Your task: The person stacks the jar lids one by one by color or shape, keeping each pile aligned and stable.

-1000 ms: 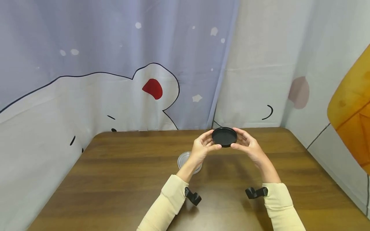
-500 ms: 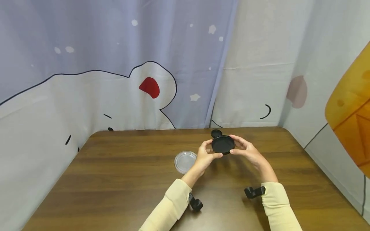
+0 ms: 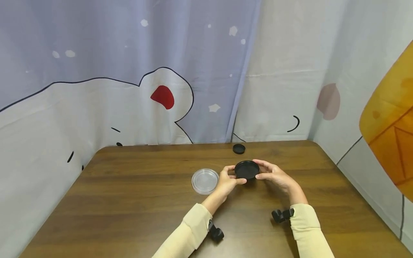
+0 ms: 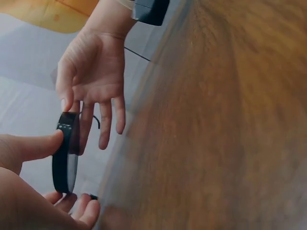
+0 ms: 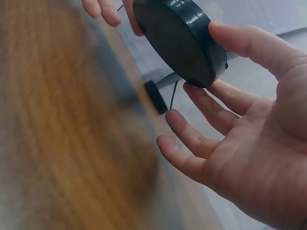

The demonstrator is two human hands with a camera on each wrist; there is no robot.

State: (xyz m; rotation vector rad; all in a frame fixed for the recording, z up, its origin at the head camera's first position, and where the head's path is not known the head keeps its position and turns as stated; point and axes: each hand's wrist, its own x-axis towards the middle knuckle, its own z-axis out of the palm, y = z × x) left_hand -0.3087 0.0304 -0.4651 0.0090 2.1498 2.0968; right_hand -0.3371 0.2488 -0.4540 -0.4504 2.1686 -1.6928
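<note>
Both hands hold a round black lid (image 3: 247, 170) with a raised rim, a little above the table. On its left side, my left hand (image 3: 227, 182) pinches the rim, thumb on the near edge and fingers behind. My right hand (image 3: 274, 177) grips the opposite side the same way. Seen edge-on in the left wrist view, the black lid (image 4: 62, 158) sits between thumb and fingers. In the right wrist view the thumb presses its rim, while the lower fingers of the right hand (image 5: 240, 129) spread free of it.
A clear round plastic lid (image 3: 205, 181) lies on the wooden table (image 3: 129, 200), just left of my left hand. Farther back, near the table's rear edge, is a smaller round black lid (image 3: 239, 149). A printed curtain (image 3: 213, 71) hangs behind the table.
Both hands have lowered the black lid toward the table and closer to me. The small black lid behind it and the whole clear lid have come into sight.
</note>
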